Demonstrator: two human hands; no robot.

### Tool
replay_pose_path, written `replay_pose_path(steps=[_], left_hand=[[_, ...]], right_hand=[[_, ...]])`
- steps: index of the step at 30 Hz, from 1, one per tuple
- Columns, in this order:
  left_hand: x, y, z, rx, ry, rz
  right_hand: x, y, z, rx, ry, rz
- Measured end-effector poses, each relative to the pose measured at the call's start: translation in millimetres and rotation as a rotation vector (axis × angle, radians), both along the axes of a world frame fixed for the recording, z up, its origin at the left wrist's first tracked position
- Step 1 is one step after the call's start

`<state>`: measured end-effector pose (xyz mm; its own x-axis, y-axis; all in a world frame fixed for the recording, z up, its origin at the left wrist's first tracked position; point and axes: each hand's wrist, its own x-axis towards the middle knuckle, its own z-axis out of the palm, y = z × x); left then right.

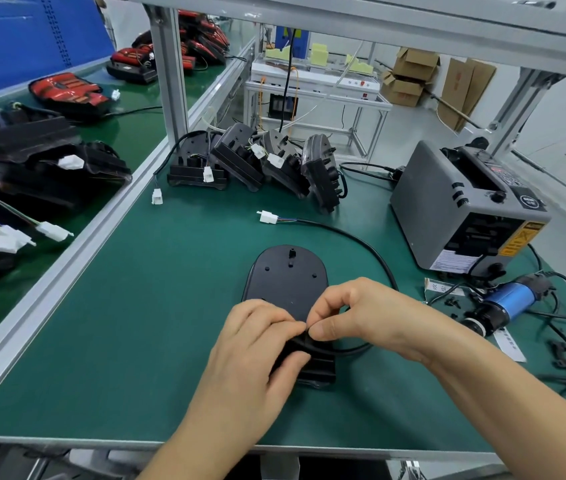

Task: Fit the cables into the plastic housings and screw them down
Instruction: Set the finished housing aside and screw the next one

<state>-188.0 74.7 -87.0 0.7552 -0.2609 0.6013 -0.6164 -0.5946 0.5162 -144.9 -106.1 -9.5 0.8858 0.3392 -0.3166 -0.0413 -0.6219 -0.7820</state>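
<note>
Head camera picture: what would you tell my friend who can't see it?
A left hand grips the near end of a black plastic housing on a green mat while the right hand pinches a black cable against it. The cable loops to a white connector.

Left hand [260, 344] and right hand [350, 313] meet at centre, fingers curled, thumb and fingertips pinching; both forearms extend forward, bare.

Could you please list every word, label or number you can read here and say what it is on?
Nothing reads clearly.
Yellow warning label on the grey tape dispenser: blurred.
White label on its front: too small.
Paper strip beside it: printed characters, unreadable.
Cardboard boxes: red print, blurred.
</note>
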Motion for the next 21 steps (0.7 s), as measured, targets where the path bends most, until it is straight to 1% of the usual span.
replay_pose_path(steps=[3, 6, 7, 21], left_hand=[[0.2, -0.5, 1.7, 0.009, 0.033, 0.063], [3.3, 7.8, 0.9, -0.102, 0.220, 0.049], [4.4, 9.9, 0.7, -0.126, 0.255, 0.044], [9.9, 0.0, -3.7, -0.191, 0.225, 0.069]], right_hand=[[2.2, 0.4, -1.0, -0.006, 0.019, 0.008], [4.3, -0.5, -2.0, -0.008, 0.038, 0.007], [5.1, -0.7, -2.0, -0.007, 0.040, 0.004], [19.5, -0.1, 5.9, -0.095, 0.058, 0.046]])
